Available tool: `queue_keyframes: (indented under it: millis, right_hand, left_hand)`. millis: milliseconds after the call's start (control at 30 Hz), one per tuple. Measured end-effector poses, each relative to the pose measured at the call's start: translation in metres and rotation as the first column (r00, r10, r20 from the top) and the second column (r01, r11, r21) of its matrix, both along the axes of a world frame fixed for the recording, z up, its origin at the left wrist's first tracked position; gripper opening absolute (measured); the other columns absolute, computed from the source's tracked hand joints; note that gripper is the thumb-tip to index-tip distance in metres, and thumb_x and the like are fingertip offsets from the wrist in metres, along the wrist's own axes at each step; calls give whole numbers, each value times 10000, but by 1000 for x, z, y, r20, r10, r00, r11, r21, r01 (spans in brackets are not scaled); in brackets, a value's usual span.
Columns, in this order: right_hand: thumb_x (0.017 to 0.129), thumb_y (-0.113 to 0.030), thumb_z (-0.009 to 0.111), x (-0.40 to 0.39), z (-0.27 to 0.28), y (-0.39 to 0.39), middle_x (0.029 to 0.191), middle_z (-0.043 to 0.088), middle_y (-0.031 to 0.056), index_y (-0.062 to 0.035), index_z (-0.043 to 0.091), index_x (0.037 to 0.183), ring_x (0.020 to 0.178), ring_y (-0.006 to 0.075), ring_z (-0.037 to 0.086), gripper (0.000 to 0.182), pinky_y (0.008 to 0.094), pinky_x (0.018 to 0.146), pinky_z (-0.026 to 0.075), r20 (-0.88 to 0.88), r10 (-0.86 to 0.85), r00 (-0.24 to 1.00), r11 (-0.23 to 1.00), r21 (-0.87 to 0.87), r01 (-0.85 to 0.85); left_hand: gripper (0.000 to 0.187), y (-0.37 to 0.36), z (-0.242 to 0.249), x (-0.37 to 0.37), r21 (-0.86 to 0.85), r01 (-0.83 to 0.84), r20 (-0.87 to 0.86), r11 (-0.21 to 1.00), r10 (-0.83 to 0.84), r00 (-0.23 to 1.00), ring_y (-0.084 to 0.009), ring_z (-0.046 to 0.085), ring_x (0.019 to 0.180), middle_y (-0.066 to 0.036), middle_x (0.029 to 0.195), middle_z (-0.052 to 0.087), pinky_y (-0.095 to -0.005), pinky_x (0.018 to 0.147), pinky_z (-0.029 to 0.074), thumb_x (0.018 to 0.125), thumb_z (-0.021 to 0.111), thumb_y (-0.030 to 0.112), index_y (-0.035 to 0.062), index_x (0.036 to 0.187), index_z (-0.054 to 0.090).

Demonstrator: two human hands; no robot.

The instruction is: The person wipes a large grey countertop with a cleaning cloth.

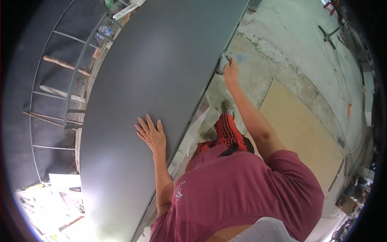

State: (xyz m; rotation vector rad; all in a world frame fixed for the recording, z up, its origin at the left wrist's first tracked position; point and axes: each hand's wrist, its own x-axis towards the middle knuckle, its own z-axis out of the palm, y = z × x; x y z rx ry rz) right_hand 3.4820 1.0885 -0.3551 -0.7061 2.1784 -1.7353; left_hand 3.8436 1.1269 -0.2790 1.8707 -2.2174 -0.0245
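My left hand (151,136) lies flat on a large dark grey panel (157,64), its fingers spread and nothing in them. Farther along the panel's right edge, my right hand (230,71) is closed on a pale grey, rag-like thing (221,64). That thing touches or sits close against the panel's edge. A bluish, see-through smear shows beside it, so its exact shape is hard to make out. The panel is smooth and reflects light at its lower end.
Metal ladder-like frames (69,92) and wooden sticks (64,64) stand left of the panel, near a plastic bottle (105,31). On the right, a tan board (298,125) lies on the cracked concrete floor (266,60). A dark metal stand (329,37) is farther back.
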Motion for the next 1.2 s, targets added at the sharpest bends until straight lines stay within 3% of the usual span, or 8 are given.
queue_keyframes:
  millis: [200, 267, 333, 500, 633, 667, 867, 1200]
  right_hand:
    - [889, -130, 471, 46, 11, 59, 1003, 587, 223, 34, 504, 1121, 976, 306, 574, 286, 387, 852, 435, 216, 335, 917, 941, -33, -336]
    - [906, -177, 498, 40, 46, 72, 1031, 605, 110, -14, 528, 1114, 978, 191, 579, 266, 321, 841, 462, 725, 505, 468, 861, -459, -218]
    - [910, -191, 505, 1, 49, 57, 1061, 592, 71, -32, 509, 1156, 977, 156, 573, 293, 295, 833, 465, 684, 569, 457, 802, -584, -125]
    - [910, -229, 523, -88, 29, -6, 1156, 555, 65, -35, 412, 1283, 1001, 177, 564, 435, 283, 833, 464, 516, 478, 710, 710, -703, 34]
    - [893, -308, 543, -63, 3, -31, 1179, 545, 127, -20, 361, 1308, 1055, 250, 540, 537, 305, 821, 454, 82, 114, 990, 959, -268, -88]
    - [890, -315, 546, -63, 4, -31, 1179, 545, 137, -19, 366, 1303, 1063, 258, 535, 539, 313, 820, 451, -51, 51, 997, 967, -247, -62]
    - [860, -245, 565, -164, 30, -25, 1150, 554, 199, -24, 437, 1253, 1088, 297, 522, 468, 370, 902, 392, 491, 357, 794, 930, -111, -350]
    - [855, -295, 558, -388, 37, -174, 1282, 458, 260, 65, 312, 1334, 1209, 355, 434, 647, 379, 997, 331, -61, -254, 965, 920, -324, 221]
  left_hand:
    - [538, -3, -3, -6, 27, -35, 21, 999, 35, 999, -450, 138, 1339, -191, 1467, 201, -564, 1067, 145, 929, 440, 386, 99, 1376, 355]
    - [540, -13, -1, -18, 26, -42, 36, 999, 41, 998, -453, 138, 1337, -192, 1467, 199, -560, 1069, 143, 930, 439, 384, 93, 1376, 353]
    - [543, -26, 2, -35, 39, -30, 9, 999, 30, 1000, -454, 144, 1334, -195, 1463, 207, -556, 1070, 142, 931, 434, 387, 83, 1374, 353]
    - [548, -79, -1, -111, 18, 57, -6, 998, -57, 998, -455, 141, 1334, -194, 1462, 211, -555, 1072, 138, 935, 413, 409, 91, 1377, 350]
    - [544, -132, 3, -187, 28, 82, 4, 996, -82, 997, -452, 139, 1336, -194, 1462, 211, -554, 1073, 137, 941, 388, 419, 106, 1383, 342]
    - [544, -143, 3, -202, 22, 90, 11, 996, -90, 996, -452, 139, 1336, -194, 1462, 211, -554, 1073, 137, 941, 388, 419, 106, 1383, 342]
    - [526, -201, 9, -277, 27, 21, 11, 999, -21, 1000, -431, 156, 1340, -165, 1468, 218, -543, 1078, 148, 944, 377, 410, 119, 1381, 347]
    - [514, -216, 8, -289, 13, -83, -14, 996, 83, 996, -363, 192, 1350, -112, 1464, 262, -486, 1096, 150, 939, 381, 410, 142, 1376, 367]
